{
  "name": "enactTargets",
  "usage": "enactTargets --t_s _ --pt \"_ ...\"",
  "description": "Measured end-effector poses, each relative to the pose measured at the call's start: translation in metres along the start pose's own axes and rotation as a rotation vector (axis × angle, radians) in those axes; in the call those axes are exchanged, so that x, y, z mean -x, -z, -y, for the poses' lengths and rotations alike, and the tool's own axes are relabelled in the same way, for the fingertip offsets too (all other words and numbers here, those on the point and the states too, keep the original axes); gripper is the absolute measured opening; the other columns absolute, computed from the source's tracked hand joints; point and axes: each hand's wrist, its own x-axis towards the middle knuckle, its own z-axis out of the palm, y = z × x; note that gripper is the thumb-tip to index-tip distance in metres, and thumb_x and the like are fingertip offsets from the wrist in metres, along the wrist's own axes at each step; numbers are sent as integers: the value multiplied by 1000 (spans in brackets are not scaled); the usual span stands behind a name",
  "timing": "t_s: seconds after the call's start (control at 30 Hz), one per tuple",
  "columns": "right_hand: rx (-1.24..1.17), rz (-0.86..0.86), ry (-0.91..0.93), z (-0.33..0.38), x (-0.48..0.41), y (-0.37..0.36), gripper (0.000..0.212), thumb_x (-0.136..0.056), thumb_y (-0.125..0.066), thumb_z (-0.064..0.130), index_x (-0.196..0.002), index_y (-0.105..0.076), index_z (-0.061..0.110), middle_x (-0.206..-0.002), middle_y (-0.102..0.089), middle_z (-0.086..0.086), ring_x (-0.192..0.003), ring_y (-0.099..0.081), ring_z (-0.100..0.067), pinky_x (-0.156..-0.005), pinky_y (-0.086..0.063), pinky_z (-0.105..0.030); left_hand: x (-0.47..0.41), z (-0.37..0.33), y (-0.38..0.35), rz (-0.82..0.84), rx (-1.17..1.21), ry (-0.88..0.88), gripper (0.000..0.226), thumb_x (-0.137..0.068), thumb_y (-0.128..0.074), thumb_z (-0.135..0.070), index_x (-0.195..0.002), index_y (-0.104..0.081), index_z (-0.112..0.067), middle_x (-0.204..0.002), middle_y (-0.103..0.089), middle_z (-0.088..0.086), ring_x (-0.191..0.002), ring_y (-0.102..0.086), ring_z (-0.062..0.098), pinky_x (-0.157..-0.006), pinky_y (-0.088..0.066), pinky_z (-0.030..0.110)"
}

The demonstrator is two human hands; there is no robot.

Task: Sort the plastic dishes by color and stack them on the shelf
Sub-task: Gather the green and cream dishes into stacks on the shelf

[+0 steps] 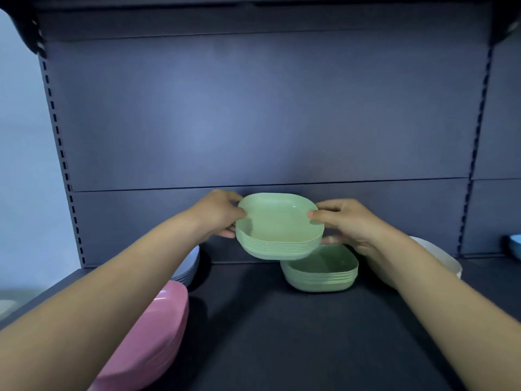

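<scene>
Holding now: you are gripping the upper green stack between both hands, clear of the shelf, just above and slightly left of the lower green stack.
Left hand: it is pinching the stack's left edge, with the thumb lying on the rim and the fingers curling around the far side and underneath.
Right hand: it is pinching the right edge the same way, thumb on top of the rim and fingers tucking under.
Lower green stack: it is sitting on the shelf toward the far side, right of centre, with its far-left corner hiding under the stack you are holding.
Step in hand: by my reading, you are bringing green onto green, so the sorting of this colour is nearing its end.
Doing it well: you are wanting to slide right until the rounded corners are lining up, then lower level, so the bottom dish is nesting rather than perching on a rim.
Fingers: you are needing to draw the lower fingers out sideways just as the stacks are meeting, or they are getting trapped.
Neighbours: a pink stack is lying near left, grey plates far left, a cream dish at right behind your forearm, and a blue dish at the right edge.
Risk: the held stack is looking tall and smooth, so uneven squeezing is likely fanning the dishes apart.
</scene>
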Motion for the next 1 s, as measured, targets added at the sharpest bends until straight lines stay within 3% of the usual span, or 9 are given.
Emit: enactTargets --t_s 0.13,0.27,0.43,0.63,0.87,1.0 --pt "-30 -59 -23 5 31 47 6 -86 -64 7 -90 -69 8 -75 -71 -4 -57 -68 -12 -50 -56 -23 20 -25 -35 84 187 10 17 -94 -53 -18 -110 -60 -18 -86 -66 6 -71 -63 16 -77 -56 29" --pt "-56 -118 -37 2 57 104 4 -85 -67 9 -83 -69 11 -64 -72 1 -55 -67 -10 -51 -56 -23 35 -53 -86 134 353 23 18 -93 -56 -20 -111 -59 -21 -87 -68 1 -69 -65 13 -62 -59 24" --pt "-105 -92 -45 -10 85 188 11 -83 -68 9 -94 -69 9 -80 -74 -5 -68 -70 -15 -63 -60 -27 46 -91 -170 92 415 12 24 -88 -63 -16 -109 -56 -27 -93 -68 -1 -79 -66 12 -61 -59 23" --pt "-30 -69 -100 -20 98 300 16 -83 -65 -1 -97 -67 7 -82 -72 -6 -70 -69 -18 -57 -60 -27 42 -147 -271 95 426 10 36 -86 -65 -10 -118 -56 -24 -85 -67 -2 -67 -67 7 -52 -56 16" --pt "87 -32 -247 -42 74 386 18 -83 -62 -6 -95 -66 8 -86 -70 -6 -71 -67 -14 -54 -58 -21 7 -182 -345 197 405 134 45 -87 -64 -11 -130 -52 -16 -90 -66 1 -75 -64 14 -64 -57 22" --pt "186 -28 -294 -57 52 404 20 -83 -63 -7 -100 -65 3 -90 -69 -8 -78 -66 -16 -67 -56 -26 -18 -182 -371 232 378 174 44 -91 -58 -8 -134 -49 -10 -95 -64 5 -76 -61 17 -68 -54 27"
